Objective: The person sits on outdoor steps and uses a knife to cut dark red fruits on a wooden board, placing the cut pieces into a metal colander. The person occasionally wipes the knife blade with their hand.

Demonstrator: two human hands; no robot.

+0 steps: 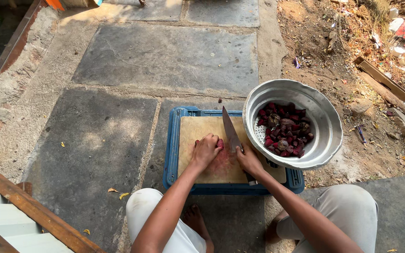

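right hand (248, 159) grip: knife (233, 136) | left hand (206, 150) grip: beet (220, 143) | colander (326, 140) beside board (198, 129)

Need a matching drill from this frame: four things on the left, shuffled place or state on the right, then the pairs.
Things:
1. knife
2. cutting board
3. metal colander
4. blue crate

Place or state:
A. holds cut dark red pieces
B. on the stone floor, under the board
C. gripped by the right hand
D. stained red, lying on the crate

Pairs: 1-C, 2-D, 3-A, 4-B. The left hand presses a red piece to the board.
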